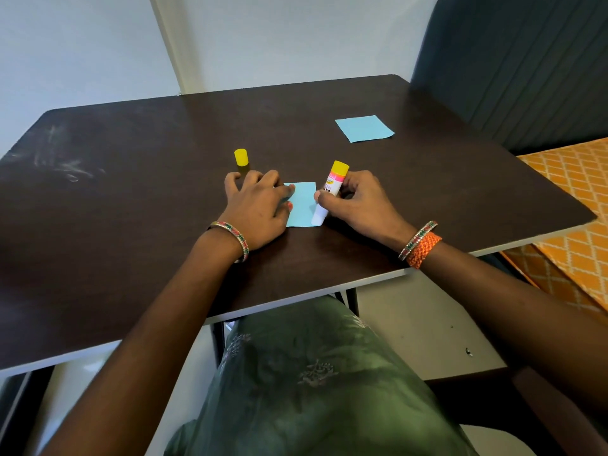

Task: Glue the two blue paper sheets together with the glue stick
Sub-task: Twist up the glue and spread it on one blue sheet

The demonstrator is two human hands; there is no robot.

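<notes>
The near blue sheet (301,205) lies flat on the dark tabletop (131,192), close to the front edge. The left hand (258,209) rests on its left side, fingers spread and pressing it down, closed on nothing. The right hand (357,202) is wrapped around the glue stick (329,192), which is tilted with its yellow base uppermost and its working end on the sheet's lower right corner. The hands are apart, one to each side of the sheet.

Step in hand, as judged: applying glue to the near sheet. To do it well, the left hand should hold firm so the paper does not drag with the stick. Strokes should run outward over the edges and reach every corner, with light, even pressure to avoid wrinkling or tearing. The area under the left fingers will need coverage too, which calls for shifting the hold onto an unglued part. How much glue is already laid cannot be told.

The second blue sheet (364,128) lies well apart, toward the far right of the tabletop, untouched. The yellow cap (240,157) stands upright just beyond the left hand.

Obstructions: none between the two sheets. The cap stands near the left fingers and could be knocked over. A bed with orange patterned cover (572,199) adjoins the tabletop on the right, clear of the work.
</notes>
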